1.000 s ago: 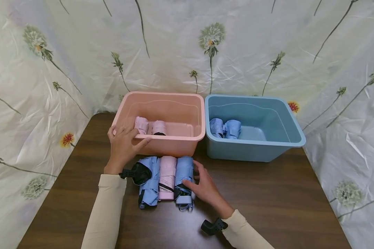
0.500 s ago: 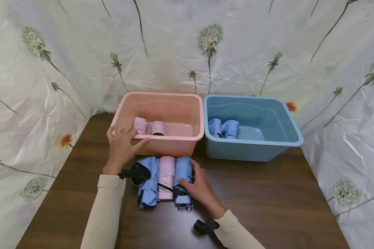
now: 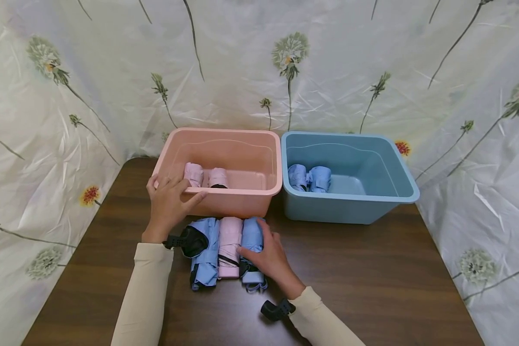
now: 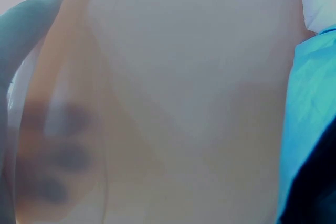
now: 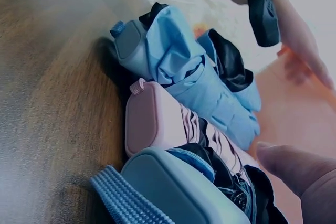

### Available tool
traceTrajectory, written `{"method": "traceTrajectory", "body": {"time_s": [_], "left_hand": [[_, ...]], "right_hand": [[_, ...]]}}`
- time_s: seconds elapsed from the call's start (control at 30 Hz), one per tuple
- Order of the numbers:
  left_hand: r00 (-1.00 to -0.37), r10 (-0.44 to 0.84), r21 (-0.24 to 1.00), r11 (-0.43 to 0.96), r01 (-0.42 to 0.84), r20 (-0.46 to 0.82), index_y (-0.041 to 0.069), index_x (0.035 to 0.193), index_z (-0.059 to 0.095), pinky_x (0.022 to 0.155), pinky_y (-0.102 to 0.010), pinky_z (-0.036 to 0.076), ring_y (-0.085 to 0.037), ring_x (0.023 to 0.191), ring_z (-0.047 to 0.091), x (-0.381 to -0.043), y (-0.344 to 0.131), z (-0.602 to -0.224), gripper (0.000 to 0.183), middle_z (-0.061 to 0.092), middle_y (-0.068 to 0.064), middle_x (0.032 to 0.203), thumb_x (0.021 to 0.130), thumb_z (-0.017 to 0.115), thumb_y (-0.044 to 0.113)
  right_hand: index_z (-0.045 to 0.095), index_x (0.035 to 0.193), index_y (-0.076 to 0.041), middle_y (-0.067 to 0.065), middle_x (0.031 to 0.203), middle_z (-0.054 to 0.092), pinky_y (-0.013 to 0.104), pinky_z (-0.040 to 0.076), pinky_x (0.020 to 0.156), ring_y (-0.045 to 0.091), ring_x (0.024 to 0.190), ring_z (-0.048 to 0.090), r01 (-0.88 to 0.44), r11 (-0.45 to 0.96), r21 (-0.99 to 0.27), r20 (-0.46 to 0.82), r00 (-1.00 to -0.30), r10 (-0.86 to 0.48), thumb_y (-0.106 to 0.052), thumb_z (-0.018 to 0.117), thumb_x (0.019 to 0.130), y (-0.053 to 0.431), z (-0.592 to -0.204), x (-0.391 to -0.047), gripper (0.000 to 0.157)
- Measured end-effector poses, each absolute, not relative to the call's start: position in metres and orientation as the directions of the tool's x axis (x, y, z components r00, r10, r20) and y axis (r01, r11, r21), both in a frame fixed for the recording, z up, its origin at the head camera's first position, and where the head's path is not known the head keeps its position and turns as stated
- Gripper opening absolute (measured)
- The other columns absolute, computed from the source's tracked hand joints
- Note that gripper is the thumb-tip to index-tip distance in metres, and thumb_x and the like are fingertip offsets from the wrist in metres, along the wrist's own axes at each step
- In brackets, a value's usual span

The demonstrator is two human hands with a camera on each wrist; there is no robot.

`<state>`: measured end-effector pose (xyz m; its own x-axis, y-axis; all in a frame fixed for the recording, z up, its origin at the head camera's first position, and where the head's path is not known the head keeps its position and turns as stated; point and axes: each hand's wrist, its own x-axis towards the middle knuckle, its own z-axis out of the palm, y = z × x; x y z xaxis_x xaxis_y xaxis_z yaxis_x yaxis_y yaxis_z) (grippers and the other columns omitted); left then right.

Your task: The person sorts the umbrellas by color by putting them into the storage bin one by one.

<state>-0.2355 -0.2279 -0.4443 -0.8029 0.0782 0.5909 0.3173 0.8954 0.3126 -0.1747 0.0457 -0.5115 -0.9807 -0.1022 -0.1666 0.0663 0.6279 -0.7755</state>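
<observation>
My left hand [image 3: 166, 204] grips the near rim of the pink bin [image 3: 238, 204], thumb outside and fingers over the edge. In the left wrist view, the fingers show as dark spots through the bin's wall. My right hand [image 3: 269, 257] reaches over the right-hand folded blue umbrella [image 3: 252, 238], thumb and fingers spread to either side of it. The thumb [image 5: 294, 166] comes down beside the folded pink umbrella [image 5: 144, 119] in the right wrist view. Left of that pink one lies another folded blue umbrella [image 3: 207, 266], its black lining showing.
Two pink umbrellas [image 3: 193, 174] stand inside the pink bin. To the right, the blue bin [image 3: 328, 210] holds two blue umbrellas [image 3: 319, 179]. Both bins sit at the back of the brown wooden table [image 3: 372, 274], in front of a flowered curtain [image 3: 229, 57].
My right hand has shifted left, from the right side of the right-hand blue umbrella to over it. My left hand stays on the pink bin's rim, and the umbrellas have not moved.
</observation>
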Motion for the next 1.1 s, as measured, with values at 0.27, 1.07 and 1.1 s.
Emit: {"method": "traceTrajectory", "body": {"time_s": [0.27,1.07,1.1], "left_hand": [[-0.805,0.074,0.316,0.895,0.313,0.588,0.012,0.078,0.061,0.106,-0.062,0.012,-0.029,0.094,0.053,-0.2354,-0.228,-0.4445,0.045,0.059,-0.008,0.079,0.077,0.071,0.055],[-0.806,0.072,0.317,0.896,0.311,0.588,0.013,0.078,0.06,0.106,-0.061,0.012,-0.029,0.093,0.053,-0.2353,-0.2281,-0.4438,0.044,0.06,-0.007,0.08,0.078,0.071,0.055],[-0.806,0.071,0.317,0.896,0.31,0.588,0.013,0.078,0.06,0.106,-0.061,0.012,-0.029,0.093,0.053,-0.2353,-0.2281,-0.4438,0.044,0.06,-0.008,0.08,0.078,0.071,0.055]], "right_hand": [[0.03,0.149,-0.033,0.019,0.124,0.04,0.044,0.048,0.077,0.031,0.101,0.048,0.076,0.653,-0.753,-0.191,-0.976,-0.107,-0.055,0.077,0.073,0.043,-0.51,-0.1788,0.091],[0.035,0.148,-0.026,0.023,0.128,0.042,0.051,0.047,0.082,0.037,0.106,0.048,0.027,0.618,-0.786,-0.146,-0.979,-0.143,-0.031,0.079,0.075,0.0518,-0.5118,-0.1843,0.085],[0.036,0.147,-0.025,0.023,0.128,0.042,0.052,0.047,0.082,0.037,0.106,0.049,0.023,0.613,-0.789,-0.141,-0.979,-0.146,-0.03,0.079,0.075,0.0525,-0.5122,-0.1847,0.085]]}}
